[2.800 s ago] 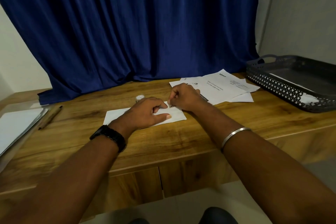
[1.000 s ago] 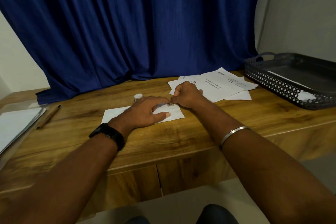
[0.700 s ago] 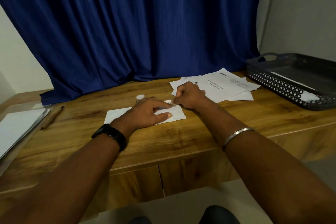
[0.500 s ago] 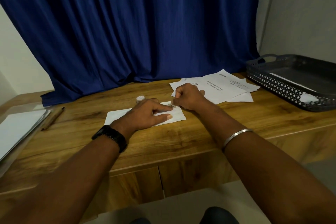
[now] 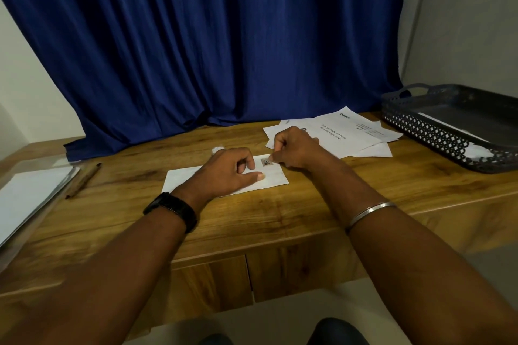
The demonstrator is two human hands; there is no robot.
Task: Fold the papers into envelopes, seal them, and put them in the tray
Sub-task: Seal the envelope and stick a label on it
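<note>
white folded paper envelope (image 5: pixel 179 180) lies flat mid-way across the brown wood-grain desk (image 5: pixel 280 213), long side parallel to the front edge; a strip of wood shows between its near edge and the desk lip, a wider stretch to its right up to the dark perforated plastic tray (image 5: pixel 437 134), which runs out of frame at far right; loose white printed sheets (image 5: pixel 353 131) fan out just behind the right hand, short of the tray; brown pen (image 5: pixel 84 180) and a stack of white paper (image 5: pixel 28 196) sit well apart at left; blue pleated curtain (image 5: pixel 224 36) closes off the back edge; left hand (image 5: pixel 227 169) rests on the envelope, thumb and bent forefinger pressing it down; right hand (image 5: pixel 295 148) is curled, thumb and forefinger pinching at the right edge of a small square dark-printed stamp (image 5: pixel 265 163) at the envelope's far right corner; envelope looks flat, corners square.
</note>
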